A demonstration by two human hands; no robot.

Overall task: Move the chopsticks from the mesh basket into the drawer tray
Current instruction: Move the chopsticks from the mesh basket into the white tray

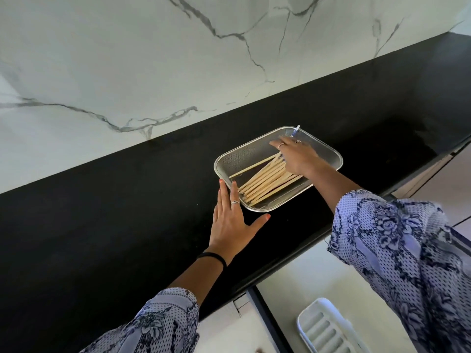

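Observation:
A metal mesh basket [242,155] stands on the black counter [127,225]. Several pale wooden chopsticks [262,180] lie slanted inside it. My right hand [299,159] reaches into the basket from the right, fingers extended over the chopsticks' far ends. A thin blue-and-white stick tip [296,130] pokes up past its fingers at the back rim. My left hand [230,221] lies flat on the counter, its straight fingertips touching the basket's near-left corner. The white ridged drawer tray [326,327] shows below the counter edge at bottom right, partly cut off by the frame.
A white marble-patterned wall [178,59] rises behind the counter. The counter edge runs diagonally from bottom centre to the right. A pale cabinet front [288,271] sits below it, above the tray.

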